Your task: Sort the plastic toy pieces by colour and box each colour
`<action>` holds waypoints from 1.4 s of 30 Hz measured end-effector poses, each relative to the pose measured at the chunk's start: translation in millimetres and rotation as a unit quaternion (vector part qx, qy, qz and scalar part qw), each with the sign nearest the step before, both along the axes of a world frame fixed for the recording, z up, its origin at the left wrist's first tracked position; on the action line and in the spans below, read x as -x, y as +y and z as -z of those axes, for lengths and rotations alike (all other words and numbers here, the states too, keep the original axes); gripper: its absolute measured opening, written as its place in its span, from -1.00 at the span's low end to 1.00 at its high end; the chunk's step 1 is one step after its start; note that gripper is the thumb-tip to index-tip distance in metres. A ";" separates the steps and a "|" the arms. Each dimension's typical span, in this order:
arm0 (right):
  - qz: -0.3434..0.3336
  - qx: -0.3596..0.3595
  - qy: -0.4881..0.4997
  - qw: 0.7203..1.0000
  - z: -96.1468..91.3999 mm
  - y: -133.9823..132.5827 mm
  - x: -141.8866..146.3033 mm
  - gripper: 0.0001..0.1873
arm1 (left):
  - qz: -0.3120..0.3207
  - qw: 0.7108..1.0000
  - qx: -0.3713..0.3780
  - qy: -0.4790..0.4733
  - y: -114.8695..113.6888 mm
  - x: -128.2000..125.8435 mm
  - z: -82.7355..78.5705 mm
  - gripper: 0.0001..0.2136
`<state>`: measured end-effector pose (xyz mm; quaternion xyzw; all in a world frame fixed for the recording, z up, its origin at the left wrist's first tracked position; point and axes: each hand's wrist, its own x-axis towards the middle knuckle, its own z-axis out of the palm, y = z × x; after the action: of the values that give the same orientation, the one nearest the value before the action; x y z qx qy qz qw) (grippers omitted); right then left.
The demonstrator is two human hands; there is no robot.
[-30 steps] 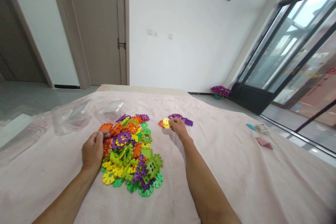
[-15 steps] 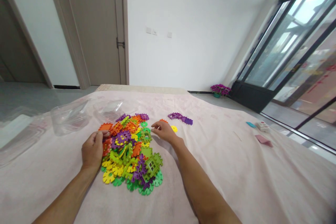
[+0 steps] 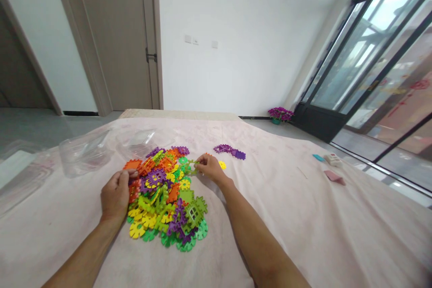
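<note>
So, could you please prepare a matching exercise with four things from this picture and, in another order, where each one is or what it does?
1. Left hand
2. Right hand
3. Purple row
4. Flowers

A. On the floor
B. Holding a green piece
C. On the cloth, beyond the right hand
D. At the left side of the pile

Pairs: 1-D, 2-B, 3-C, 4-A

The multicoloured notched flat pieces [image 3: 173, 193] look like smooth plastic. Clear box-shaped containers [image 3: 85, 152] look glossy, also plastic. The pale pink cloth [image 3: 270, 189] appears matt.
</note>
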<state>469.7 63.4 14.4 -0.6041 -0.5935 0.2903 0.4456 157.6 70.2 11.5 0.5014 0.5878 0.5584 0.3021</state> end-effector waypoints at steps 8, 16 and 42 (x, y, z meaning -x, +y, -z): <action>0.344 -0.064 0.008 0.937 -15.1 -17.5 -102.2 -0.66 | 0.006 1.000 0.002 0.001 1.2 1.4 3.6 -0.67; 0.556 0.036 -0.095 0.825 -19.4 -60.6 -153.6 -0.60 | -0.001 1.000 -0.003 0.013 0.5 2.8 3.6 -0.68; 0.176 -0.090 -0.160 0.967 6.1 -20.3 -90.5 -0.72 | -0.001 1.000 -0.007 0.002 2.7 1.8 4.8 -0.73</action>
<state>560.2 43.1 8.3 -0.6953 -0.5648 0.0522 0.4414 155.8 73.0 6.8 0.5040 0.5851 0.5619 0.2966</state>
